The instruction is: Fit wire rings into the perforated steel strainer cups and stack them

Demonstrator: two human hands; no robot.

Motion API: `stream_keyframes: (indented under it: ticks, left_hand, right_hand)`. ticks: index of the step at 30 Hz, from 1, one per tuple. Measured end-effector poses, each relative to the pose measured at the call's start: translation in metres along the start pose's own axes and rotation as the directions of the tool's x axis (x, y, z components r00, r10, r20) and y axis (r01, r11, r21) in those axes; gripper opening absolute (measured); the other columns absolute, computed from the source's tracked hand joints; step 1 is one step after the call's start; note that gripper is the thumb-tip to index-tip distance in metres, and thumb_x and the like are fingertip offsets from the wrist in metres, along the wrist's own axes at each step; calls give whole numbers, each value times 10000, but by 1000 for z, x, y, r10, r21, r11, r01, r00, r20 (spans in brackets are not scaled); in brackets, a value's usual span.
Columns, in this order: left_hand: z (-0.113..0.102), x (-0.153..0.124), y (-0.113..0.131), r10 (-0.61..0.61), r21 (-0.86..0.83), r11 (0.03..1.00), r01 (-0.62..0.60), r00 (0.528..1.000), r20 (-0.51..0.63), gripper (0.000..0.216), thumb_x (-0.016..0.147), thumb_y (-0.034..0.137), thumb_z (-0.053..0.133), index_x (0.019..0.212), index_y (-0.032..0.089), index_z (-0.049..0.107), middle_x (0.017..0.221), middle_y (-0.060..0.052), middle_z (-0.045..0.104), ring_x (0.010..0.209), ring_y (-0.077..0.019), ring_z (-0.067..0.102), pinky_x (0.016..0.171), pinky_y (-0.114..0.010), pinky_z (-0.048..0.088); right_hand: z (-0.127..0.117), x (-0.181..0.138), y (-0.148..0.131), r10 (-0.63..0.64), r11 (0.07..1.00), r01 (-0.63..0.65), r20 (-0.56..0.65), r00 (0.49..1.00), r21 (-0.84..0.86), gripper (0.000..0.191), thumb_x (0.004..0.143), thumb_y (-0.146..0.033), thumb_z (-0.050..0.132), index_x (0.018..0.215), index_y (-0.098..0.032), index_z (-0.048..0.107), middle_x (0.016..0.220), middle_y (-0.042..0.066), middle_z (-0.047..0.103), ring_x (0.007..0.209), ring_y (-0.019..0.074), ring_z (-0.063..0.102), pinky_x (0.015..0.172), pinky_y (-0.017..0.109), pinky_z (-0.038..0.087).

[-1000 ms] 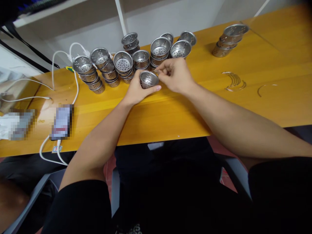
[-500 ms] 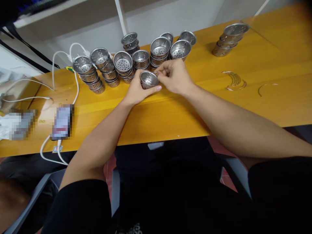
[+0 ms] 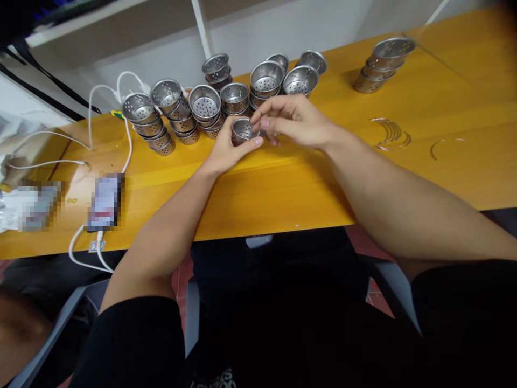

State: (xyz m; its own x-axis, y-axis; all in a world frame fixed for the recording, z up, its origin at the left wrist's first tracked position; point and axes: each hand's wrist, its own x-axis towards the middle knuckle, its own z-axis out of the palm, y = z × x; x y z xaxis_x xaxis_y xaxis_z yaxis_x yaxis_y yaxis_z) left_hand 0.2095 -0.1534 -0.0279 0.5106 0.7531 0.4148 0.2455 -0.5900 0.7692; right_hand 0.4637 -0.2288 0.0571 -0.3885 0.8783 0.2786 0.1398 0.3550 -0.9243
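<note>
My left hand (image 3: 226, 146) is wrapped round a small perforated metal cup (image 3: 241, 129), its thumb along the near side. The cup's mouth faces up and toward me. Over its right rim reaches my right hand (image 3: 293, 119), fingers loosely bent and apart, the fingertips at the rim. I see nothing held in them, and they cover part of the cup. Stacks of similar perforated cups (image 3: 205, 102) stand just behind both hands. To the right lie several thin curved wires (image 3: 390, 133) and a single curved wire (image 3: 444, 141).
Another stack of cups (image 3: 375, 70) leans at the back right of the yellow table (image 3: 258, 199). On the left are a phone (image 3: 105, 202) with a white cable (image 3: 128, 145), and plastic bags (image 3: 10, 207). Part of another person shows at the lower left.
My right hand has turned and its pinch at the cup's rim has loosened, with the fingers now spread over the rim. My left hand keeps the cup in nearly the same place.
</note>
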Motion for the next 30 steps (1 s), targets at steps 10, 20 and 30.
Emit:
stream_keyframes:
  ticks: [10,20,30]
  left_hand:
    - [2,0,-4,132,-5,991,-132,991,16,1107,831,1089,905,1527,289,586,1459,-107,788,1369,-332,854,1279,-595,704]
    - [1,1,-13,171,13,985,-172,984,41,1002,932,1022,882,1548,302,556,1458,-94,754,1377,-316,825,1296,-577,666]
    - [0,-1,-11,157,27,987,-158,987,40,980,947,1033,853,1541,317,545,1455,-88,731,1348,-307,825,1280,-570,683]
  right_hand:
    - [-2,5,15,-42,994,39,23,999,101,765,711,-840,1227,932,-293,739,728,-11,709,661,225,682,611,375,628]
    - [-1,11,27,-121,981,117,12,993,156,736,710,-769,1258,916,-260,769,699,-18,711,582,168,597,512,297,521]
    - [2,9,24,-100,987,99,8,995,126,718,723,-730,1268,916,-261,761,744,-17,714,607,164,573,537,320,516]
